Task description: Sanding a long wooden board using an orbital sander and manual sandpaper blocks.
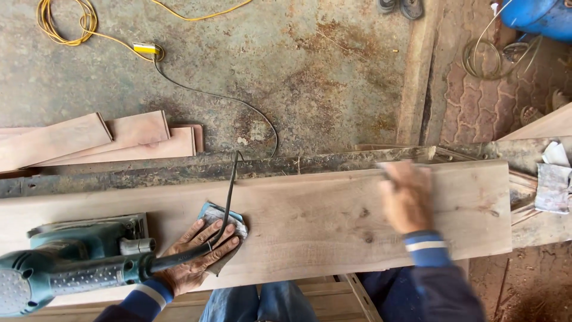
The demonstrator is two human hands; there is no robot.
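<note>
A long pale wooden board [310,214] lies across a worn bench in front of me. My left hand [196,256] presses flat on a folded piece of sandpaper [225,217] on the board. Beside it on the left, a green electric sander [71,262] rests on the board, and its black cord [229,191] runs over my left hand. My right hand [406,197], blurred by motion, lies on the board's far right part with fingers spread, holding nothing that I can see.
Several planks [101,140] lie on the concrete floor at the back left. A yellow cable [65,27] coils at the top left. Sandpaper scraps [551,179] sit on the bench's right end. A blue drum [539,16] stands at the top right.
</note>
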